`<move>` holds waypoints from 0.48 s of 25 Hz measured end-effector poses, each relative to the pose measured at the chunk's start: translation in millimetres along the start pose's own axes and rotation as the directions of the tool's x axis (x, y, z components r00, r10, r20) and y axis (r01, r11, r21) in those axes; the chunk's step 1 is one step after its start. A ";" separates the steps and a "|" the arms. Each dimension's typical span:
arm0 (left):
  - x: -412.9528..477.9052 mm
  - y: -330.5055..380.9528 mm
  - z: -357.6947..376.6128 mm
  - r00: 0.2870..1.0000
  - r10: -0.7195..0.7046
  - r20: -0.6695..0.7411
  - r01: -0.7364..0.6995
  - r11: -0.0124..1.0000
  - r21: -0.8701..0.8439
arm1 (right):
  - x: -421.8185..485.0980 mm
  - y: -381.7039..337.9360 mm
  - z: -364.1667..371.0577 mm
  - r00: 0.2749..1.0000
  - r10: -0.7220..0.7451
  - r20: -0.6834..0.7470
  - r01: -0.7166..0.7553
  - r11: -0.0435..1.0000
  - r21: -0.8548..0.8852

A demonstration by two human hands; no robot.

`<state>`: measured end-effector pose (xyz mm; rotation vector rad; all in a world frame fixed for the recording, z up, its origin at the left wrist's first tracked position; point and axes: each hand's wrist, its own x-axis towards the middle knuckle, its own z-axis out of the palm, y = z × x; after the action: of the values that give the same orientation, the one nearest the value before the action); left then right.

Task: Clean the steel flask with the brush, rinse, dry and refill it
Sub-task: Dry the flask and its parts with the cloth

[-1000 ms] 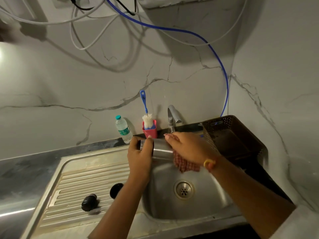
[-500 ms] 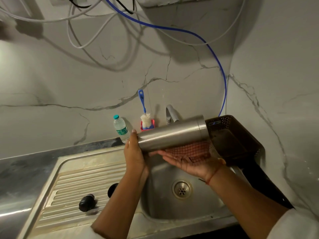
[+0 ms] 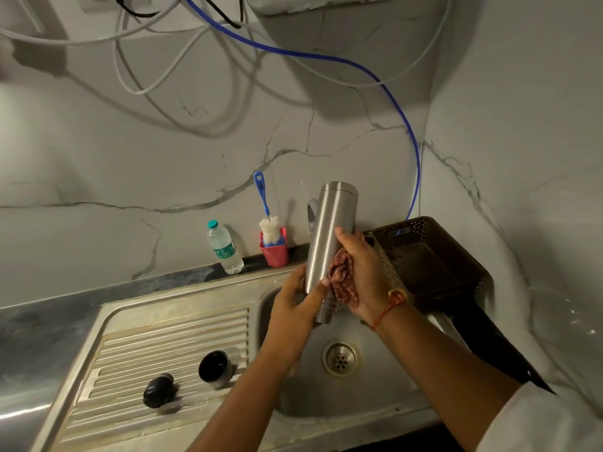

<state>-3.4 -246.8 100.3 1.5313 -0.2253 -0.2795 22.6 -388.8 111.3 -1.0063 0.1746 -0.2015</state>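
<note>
Over the stainless steel sink basin [image 3: 359, 399], my left hand [image 3: 293, 308] grips the brushed-steel cylindrical flask [image 3: 329, 236] mouth-down near its neck; my right hand [image 3: 362, 275] clutches a red checked cloth [image 3: 341, 282] against it. Rigid, probably slippery wet; I'd grip mid-body.

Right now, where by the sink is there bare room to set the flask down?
The ribbed draining board is bare behind the black stopper and black cap. The dark counter left of it is bare too. Crowded: the back ledge with the water bottle and red cup, and the right side, filled by the basket.
</note>
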 end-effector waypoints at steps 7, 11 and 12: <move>19.3 21.0 -7.7 0.995 -0.091 0.034 0.096 0.976 -0.196 | -23.6 -16.6 34.0 0.968 -0.192 0.163 0.251 0.687 -0.682; 16.1 27.1 -8.6 0.987 -0.153 0.042 0.155 0.880 -0.448 | -20.5 -5.1 35.4 0.975 -0.160 0.153 0.219 0.788 -0.575; 15.0 29.1 -8.6 0.978 -0.199 0.055 0.200 0.851 -0.486 | -16.6 -7.2 33.9 0.991 -0.063 0.120 0.115 0.863 -0.492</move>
<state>14.6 -242.9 128.6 1.0463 0.0103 -0.4665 13.9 -360.7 136.1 -1.5420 0.0882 -0.1935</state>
